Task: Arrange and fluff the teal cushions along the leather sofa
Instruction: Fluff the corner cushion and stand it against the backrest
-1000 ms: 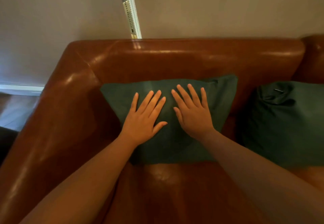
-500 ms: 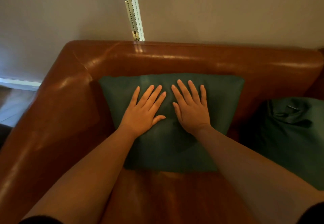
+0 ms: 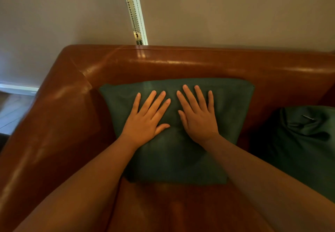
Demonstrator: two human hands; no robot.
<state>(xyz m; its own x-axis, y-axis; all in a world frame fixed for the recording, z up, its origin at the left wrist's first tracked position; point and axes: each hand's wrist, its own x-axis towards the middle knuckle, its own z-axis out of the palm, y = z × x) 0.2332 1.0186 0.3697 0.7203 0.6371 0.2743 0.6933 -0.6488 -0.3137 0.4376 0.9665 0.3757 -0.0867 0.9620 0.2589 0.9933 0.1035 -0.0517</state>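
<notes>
A teal cushion (image 3: pixel 230 104) leans against the backrest of the brown leather sofa (image 3: pixel 181 63), in its left corner. My left hand (image 3: pixel 146 117) lies flat on the cushion's front with fingers straight and spread. My right hand (image 3: pixel 197 115) presses flat beside it, fingers spread too. The two hands sit side by side near the cushion's middle, thumbs almost meeting. A second teal cushion (image 3: pixel 304 141), crumpled at its top with a zip pull showing, rests on the seat to the right, partly cut off by the frame edge.
The sofa's left armrest (image 3: pixel 45 132) runs down the left side. A pale wall stands behind the sofa, with a blind's bead chain (image 3: pixel 135 14) hanging down to the backrest. Wooden floor (image 3: pixel 10 108) shows at far left.
The view has drawn closer and shifted so the cushion sits more centred. Its top edge has flattened into a straight line. Both hands stay flat on it in nearly the same place.
</notes>
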